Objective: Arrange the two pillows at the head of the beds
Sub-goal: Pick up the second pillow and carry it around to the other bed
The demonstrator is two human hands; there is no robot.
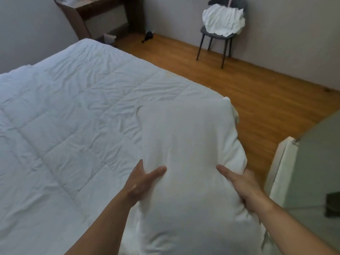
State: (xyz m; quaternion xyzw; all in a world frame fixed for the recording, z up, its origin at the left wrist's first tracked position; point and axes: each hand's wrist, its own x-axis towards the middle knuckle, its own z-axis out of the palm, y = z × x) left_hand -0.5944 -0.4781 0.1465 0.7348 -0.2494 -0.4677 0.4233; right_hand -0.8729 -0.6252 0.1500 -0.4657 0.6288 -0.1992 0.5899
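A white pillow stands lengthwise in front of the person, held between the two hands over the near right corner of the bed. The left hand presses against the pillow's left side, thumb spread onto its front face and fingers flat along the edge. The right hand grips the right side, its thumb on the front and its fingers wrapped behind, bunching the fabric there. Both hands sit at about the same height on the pillow, with its bulk between them. A white quilted duvet covers the bed. Farther off, crumpled white linen lies on a dark chair by the wall.
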